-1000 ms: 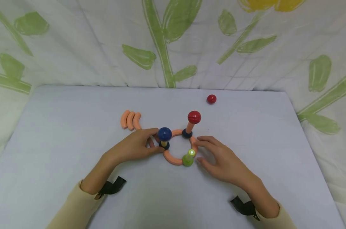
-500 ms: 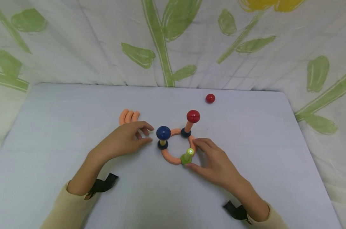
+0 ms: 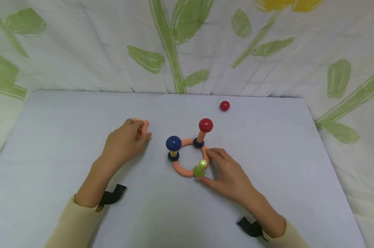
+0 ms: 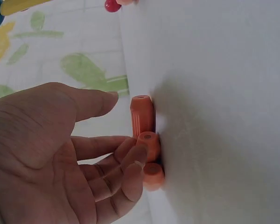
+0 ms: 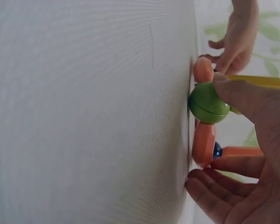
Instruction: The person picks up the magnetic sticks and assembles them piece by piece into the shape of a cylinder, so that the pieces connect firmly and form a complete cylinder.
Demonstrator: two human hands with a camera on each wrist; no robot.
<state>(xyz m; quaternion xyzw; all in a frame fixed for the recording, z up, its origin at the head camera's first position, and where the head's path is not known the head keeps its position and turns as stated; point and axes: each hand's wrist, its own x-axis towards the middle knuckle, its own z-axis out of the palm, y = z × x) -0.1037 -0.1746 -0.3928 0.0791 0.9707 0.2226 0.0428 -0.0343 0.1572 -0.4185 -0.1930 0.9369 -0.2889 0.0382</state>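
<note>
A ring of orange curved rods joined by balls (image 3: pixel 183 171) lies on the table in the head view. My right hand (image 3: pixel 233 175) pinches it, thumb at the green ball (image 5: pixel 209 103) and fingers at the right-hand curved rod (image 5: pixel 204 142). Upright rods rise from the ring: one topped by a blue ball (image 3: pixel 173 143), one by a red ball (image 3: pixel 206 125), and a short green one (image 3: pixel 201 166). To the left, my left hand (image 3: pixel 121 141) is at three loose orange curved rods (image 4: pixel 142 114). Its fingertips touch them while the thumb stays apart; the hand partly covers them in the head view.
Toward the back of the white table (image 3: pixel 267 137) sits a loose red ball (image 3: pixel 225 105). Behind the far edge hangs a white cloth (image 3: pixel 106 62) with painted green leaves.
My left hand has left the blue-ball corner of the ring and moved left and back to the loose curved rods. My right hand has closed in on the ring's green-ball corner.
</note>
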